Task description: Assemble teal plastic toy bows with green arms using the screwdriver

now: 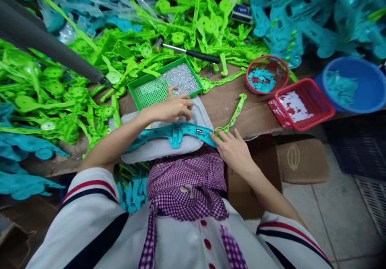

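Observation:
A long blue plastic part (163, 132) with a cross-shaped middle lies across a white cloth pad at the table's near edge. My left hand (176, 107) is just above its middle, below the green tray (199, 92). Its fingers are bent together; anything between the tips is too small or hidden to make out. My right hand (233, 148) grips the right end of the blue part, thumb and fingertips on it. A thin bright green plastic piece (238, 110) runs up and right from under those fingers. Small silvery pieces (181, 78) fill the tray's right half.
Green plastic parts (60, 76) heap over the table's left and back, with blue parts (316, 23) beyond. A hammer (189, 52) lies behind the tray. A grey powered driver (75, 62) hangs at left. Baskets (267, 88) (322, 112) and a blue basin (364, 84) stand right.

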A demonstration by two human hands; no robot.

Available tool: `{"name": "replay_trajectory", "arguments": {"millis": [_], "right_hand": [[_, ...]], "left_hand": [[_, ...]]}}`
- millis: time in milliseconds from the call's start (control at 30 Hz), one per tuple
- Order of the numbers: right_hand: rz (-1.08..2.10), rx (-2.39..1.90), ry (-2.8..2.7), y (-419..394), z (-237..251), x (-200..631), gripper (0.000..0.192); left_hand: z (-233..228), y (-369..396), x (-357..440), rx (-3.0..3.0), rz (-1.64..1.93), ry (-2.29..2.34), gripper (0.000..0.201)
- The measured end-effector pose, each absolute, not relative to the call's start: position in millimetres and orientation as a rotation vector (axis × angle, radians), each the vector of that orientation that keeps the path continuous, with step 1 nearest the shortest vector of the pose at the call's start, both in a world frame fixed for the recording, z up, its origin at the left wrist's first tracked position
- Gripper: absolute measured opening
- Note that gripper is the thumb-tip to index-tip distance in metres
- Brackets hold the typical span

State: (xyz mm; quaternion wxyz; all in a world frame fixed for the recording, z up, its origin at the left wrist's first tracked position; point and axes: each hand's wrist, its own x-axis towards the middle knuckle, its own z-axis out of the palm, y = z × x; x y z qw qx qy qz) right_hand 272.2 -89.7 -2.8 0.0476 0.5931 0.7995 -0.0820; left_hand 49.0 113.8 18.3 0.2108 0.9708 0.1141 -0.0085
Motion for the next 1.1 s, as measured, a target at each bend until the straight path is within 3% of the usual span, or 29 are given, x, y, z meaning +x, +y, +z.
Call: {"name": "replay_trajectory", "arguments": {"millis": [233,467,933,1100], "right_hand": [[-0.26,1.802,2.424,-90.6,-4.5,271.2,0.041],[-0.262,1.833,2.434,-90.2,-5.6,270.3,0.04],[-0.302,1.919,2.481,-89.9,-14.3,271.0,0.041],[-0.297,1.923,2.477,-90.4,-13.2,271.4,0.04]], "left_hand": [[40.8,84.4,49.5,2.811,-0.006,0.544,0.026],[21.6,48.8,90.5,2.831,-0.095,0.417,0.016],[21.7,47.2,88.0,2.994,-0.206,0.481,0.019],[20.8,45.3,88.8,2.727,-0.192,0.549,0.026]]}}
